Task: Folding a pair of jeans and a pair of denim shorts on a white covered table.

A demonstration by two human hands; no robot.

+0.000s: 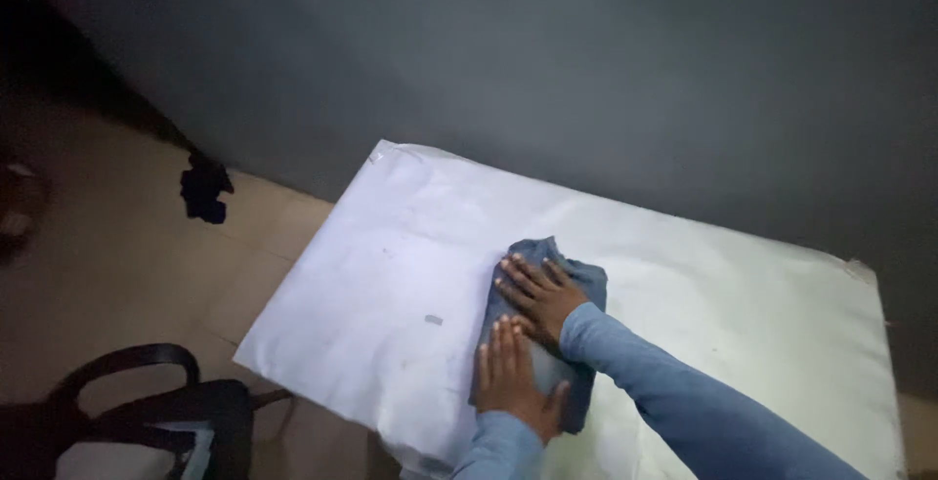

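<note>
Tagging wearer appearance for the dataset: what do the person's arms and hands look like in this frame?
Both arms wear long blue sleeves of plain fabric that end at the wrists. The left hand and right hand are bare: no gloves, and no rings, watch or bands that I can make out. No markings show on the sleeves.

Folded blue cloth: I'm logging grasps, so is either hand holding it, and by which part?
Neither grips it. The left hand and right hand lie flat on top of the folded blue cloth, pressing it onto the white-covered table.

Bare table (684,285) round cloth (547,324)
</note>
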